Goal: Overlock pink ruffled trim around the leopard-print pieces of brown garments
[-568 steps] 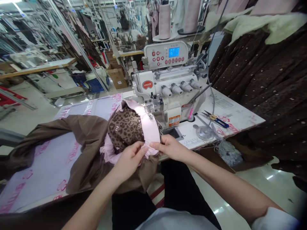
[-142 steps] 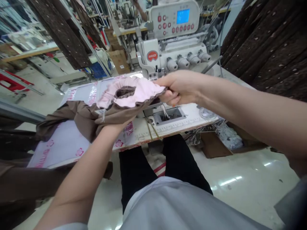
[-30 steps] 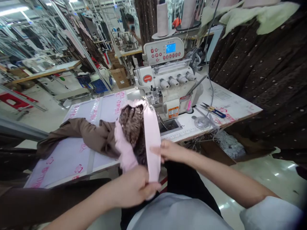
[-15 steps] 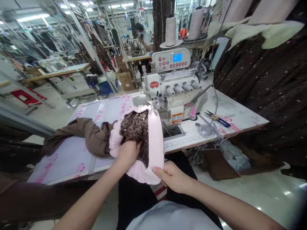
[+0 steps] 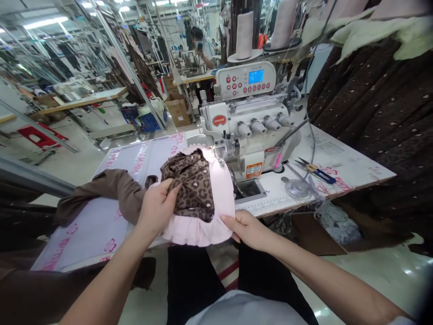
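A leopard-print fabric piece [image 5: 196,192] with a pink ruffled edging [image 5: 199,231] lies in front of the overlock sewing machine [image 5: 245,126]. Its top edge reaches under the machine's presser-foot area, where the exact contact is hidden. My left hand [image 5: 157,205] pinches the leopard-print cloth at its left side. The pink edging's lower right corner is between the thumb and fingers of my right hand [image 5: 248,229]. Brown cloth [image 5: 111,192] trails off to the left behind my left hand, partly twisted.
Thread snips [image 5: 316,170] lie on the white machine table [image 5: 358,169] at the right. Thread cones [image 5: 244,36] stand behind the machine. Dark dotted fabric [image 5: 358,104] hangs at the right. A person [image 5: 199,47] sits at another machine in the background.
My left hand has drawn back left and out of the folds, so the leopard-print cloth lies flatter. My right hand has risen slightly with the edging's corner. The view has shifted a little.
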The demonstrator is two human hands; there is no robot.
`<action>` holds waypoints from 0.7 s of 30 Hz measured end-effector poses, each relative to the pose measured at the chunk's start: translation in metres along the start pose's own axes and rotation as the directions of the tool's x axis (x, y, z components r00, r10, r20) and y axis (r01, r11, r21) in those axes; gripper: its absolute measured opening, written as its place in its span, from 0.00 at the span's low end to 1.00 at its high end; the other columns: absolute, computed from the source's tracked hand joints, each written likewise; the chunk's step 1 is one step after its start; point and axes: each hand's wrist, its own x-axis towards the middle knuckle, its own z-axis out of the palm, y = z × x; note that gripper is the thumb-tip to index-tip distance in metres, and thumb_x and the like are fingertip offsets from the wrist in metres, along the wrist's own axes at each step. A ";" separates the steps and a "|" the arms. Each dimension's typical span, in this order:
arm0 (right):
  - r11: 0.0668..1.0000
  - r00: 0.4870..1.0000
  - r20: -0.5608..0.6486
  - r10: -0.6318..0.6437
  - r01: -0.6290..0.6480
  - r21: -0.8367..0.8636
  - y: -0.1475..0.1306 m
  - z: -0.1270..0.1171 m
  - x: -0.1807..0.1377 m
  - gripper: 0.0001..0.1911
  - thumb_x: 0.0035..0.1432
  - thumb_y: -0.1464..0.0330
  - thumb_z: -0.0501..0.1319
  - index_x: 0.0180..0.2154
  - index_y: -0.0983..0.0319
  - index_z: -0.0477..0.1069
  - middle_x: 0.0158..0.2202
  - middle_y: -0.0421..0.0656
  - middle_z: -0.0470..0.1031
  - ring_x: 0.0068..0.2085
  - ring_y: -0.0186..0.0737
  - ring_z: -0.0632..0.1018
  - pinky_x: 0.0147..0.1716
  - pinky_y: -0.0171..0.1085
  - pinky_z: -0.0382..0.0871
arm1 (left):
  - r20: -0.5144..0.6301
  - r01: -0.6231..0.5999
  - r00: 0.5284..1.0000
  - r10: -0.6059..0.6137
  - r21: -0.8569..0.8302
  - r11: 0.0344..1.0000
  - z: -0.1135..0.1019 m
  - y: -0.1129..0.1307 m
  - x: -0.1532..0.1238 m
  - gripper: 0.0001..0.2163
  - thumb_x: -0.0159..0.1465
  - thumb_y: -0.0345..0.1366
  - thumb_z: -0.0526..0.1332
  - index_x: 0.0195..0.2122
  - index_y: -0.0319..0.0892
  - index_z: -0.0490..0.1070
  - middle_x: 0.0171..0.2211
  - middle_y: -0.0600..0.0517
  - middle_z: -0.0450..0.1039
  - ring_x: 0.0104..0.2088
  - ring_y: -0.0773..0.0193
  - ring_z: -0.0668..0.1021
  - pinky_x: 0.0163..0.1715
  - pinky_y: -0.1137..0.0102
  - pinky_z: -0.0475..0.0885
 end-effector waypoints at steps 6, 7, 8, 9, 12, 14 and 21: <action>0.997 0.996 -0.083 0.006 0.000 0.073 -0.008 -0.019 0.038 0.30 0.57 0.52 0.50 0.12 0.65 0.58 0.09 0.36 0.56 0.14 0.25 0.58 0.15 0.28 0.50 | -0.116 -0.018 0.993 0.024 0.052 0.998 0.002 -0.009 0.041 0.12 0.61 0.40 0.50 0.25 0.40 0.65 0.22 0.55 0.67 0.25 0.66 0.69 0.25 0.74 0.60; 0.990 0.994 -0.100 0.037 -0.023 0.139 -0.010 -0.020 0.044 0.30 0.56 0.51 0.51 0.12 0.65 0.58 0.09 0.35 0.55 0.13 0.24 0.56 0.14 0.28 0.47 | -0.151 -0.021 0.988 0.035 0.093 0.995 0.002 -0.006 0.045 0.11 0.61 0.39 0.50 0.27 0.40 0.66 0.24 0.54 0.68 0.27 0.64 0.70 0.26 0.73 0.61; 0.975 0.991 -0.109 0.074 -0.049 0.218 -0.013 -0.020 0.049 0.29 0.54 0.51 0.53 0.12 0.64 0.57 0.08 0.35 0.55 0.12 0.24 0.55 0.12 0.28 0.45 | -0.194 -0.039 0.979 0.065 0.132 0.990 0.003 0.000 0.045 0.10 0.61 0.39 0.50 0.30 0.39 0.67 0.27 0.52 0.69 0.30 0.62 0.71 0.29 0.71 0.63; 0.951 0.987 -0.113 0.116 -0.077 0.300 -0.017 -0.020 0.053 0.28 0.54 0.51 0.54 0.12 0.64 0.57 0.07 0.35 0.55 0.11 0.24 0.53 0.11 0.28 0.43 | -0.221 -0.086 0.968 0.121 0.162 0.983 0.005 0.007 0.042 0.10 0.60 0.39 0.51 0.34 0.39 0.67 0.31 0.50 0.70 0.33 0.60 0.72 0.33 0.69 0.65; 0.851 0.968 -0.108 0.229 -0.145 0.505 -0.028 -0.019 0.059 0.24 0.51 0.54 0.57 0.15 0.64 0.57 0.07 0.34 0.57 0.09 0.23 0.51 0.09 0.27 0.40 | -0.087 -0.338 0.931 0.355 0.166 0.927 0.016 0.036 0.019 0.21 0.55 0.39 0.57 0.49 0.36 0.60 0.47 0.43 0.66 0.48 0.55 0.68 0.48 0.62 0.64; 0.798 0.963 -0.094 0.254 -0.154 0.582 -0.034 -0.018 0.059 0.22 0.51 0.56 0.59 0.17 0.64 0.58 0.07 0.34 0.59 0.08 0.23 0.52 0.08 0.26 0.40 | 0.066 -0.434 0.901 0.429 0.169 0.885 0.029 0.050 0.003 0.27 0.53 0.36 0.57 0.55 0.34 0.55 0.54 0.41 0.60 0.54 0.53 0.62 0.52 0.59 0.61; 0.721 0.969 -0.081 0.233 -0.117 0.683 -0.035 -0.015 0.049 0.18 0.46 0.58 0.63 0.20 0.65 0.62 0.11 0.36 0.63 0.11 0.24 0.58 0.08 0.24 0.48 | 0.092 -0.532 0.838 0.538 0.359 0.767 0.055 0.042 0.005 0.24 0.52 0.23 0.52 0.52 0.26 0.60 0.54 0.37 0.61 0.55 0.54 0.63 0.55 0.63 0.60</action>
